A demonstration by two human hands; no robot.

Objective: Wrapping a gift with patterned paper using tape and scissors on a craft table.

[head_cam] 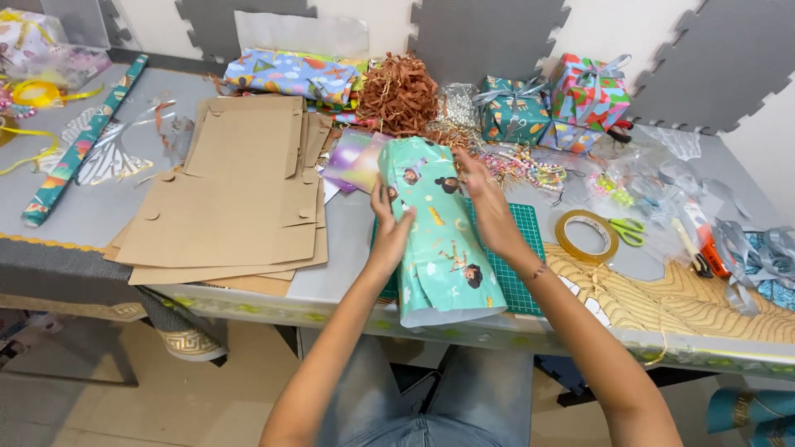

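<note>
A box wrapped in teal paper with cartoon figures (439, 240) lies lengthwise on a green cutting mat (523, 265) at the table's front edge. My left hand (391, 228) presses against its left side, fingers spread on the paper. Along the upper right side rests my right hand (484, 203), palm on the paper near the far end. The near end of the wrapping hangs loose over the table edge.
Flat brown cardboard sheets (236, 190) lie to the left. A roll of clear tape (586, 236) and green scissors (629, 232) sit to the right. Wrapped gift boxes (563, 103), brown paper shreds (402, 95), beads and ribbons crowd the back. A rolled paper tube (83, 141) lies far left.
</note>
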